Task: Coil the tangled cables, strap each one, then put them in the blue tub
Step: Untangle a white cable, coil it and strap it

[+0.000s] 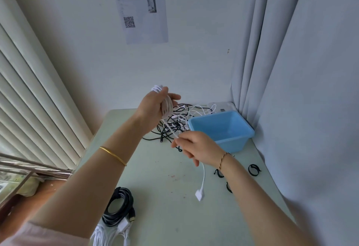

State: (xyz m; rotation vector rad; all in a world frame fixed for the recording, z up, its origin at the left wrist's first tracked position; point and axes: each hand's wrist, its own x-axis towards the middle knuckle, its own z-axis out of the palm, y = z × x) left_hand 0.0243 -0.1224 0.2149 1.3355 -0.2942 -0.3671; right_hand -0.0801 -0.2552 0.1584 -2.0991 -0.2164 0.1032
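My left hand (155, 104) is raised above the table and grips a coil of white cable (167, 107). From the coil the loose end runs down to my right hand (196, 146), which pinches it. Below that hand the tail hangs with a white plug (200, 195) at its end. A tangle of black and white cables (178, 123) lies on the table behind my hands. To the right of the tangle stands the blue tub (242, 137), with nothing seen inside it.
A coiled black cable (118, 207) and a white cable bundle (108, 234) lie at the table's near left. Black straps (254, 169) lie to the right of my right forearm. Curtains hang on both sides. A wall with a paper sheet stands behind the pale green table (165, 168).
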